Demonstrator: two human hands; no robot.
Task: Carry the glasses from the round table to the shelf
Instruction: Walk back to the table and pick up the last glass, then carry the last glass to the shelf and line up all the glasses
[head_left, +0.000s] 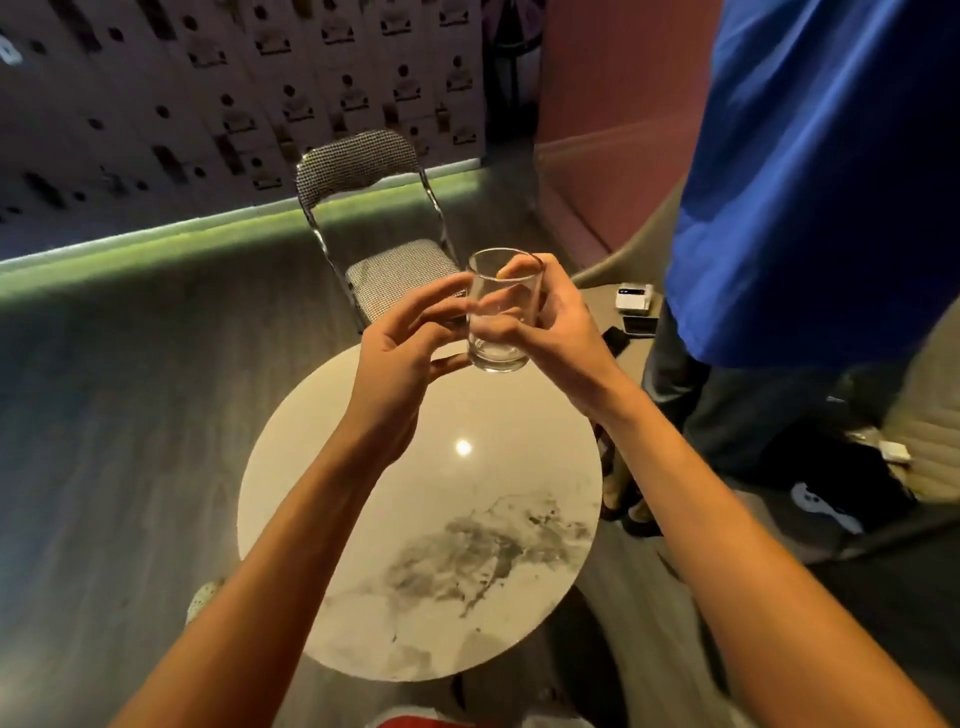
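— Where's the glass?
— Held upright above the round table's far edge; my right hand grips it.
— And the left hand?
— Fingers spread beside it; contact is hard to make out through the clear wall.

Clear glass, upright (empty), held aloft

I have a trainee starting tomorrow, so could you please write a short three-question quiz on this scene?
1. True or false: the glass stands on the round table.
2. Which hand grips the glass? A) right hand B) neither
3. What stands behind the table?

Key:
1. False; it is held up in the air.
2. A; the left hand has fingers at its side.
3. A folding chair.
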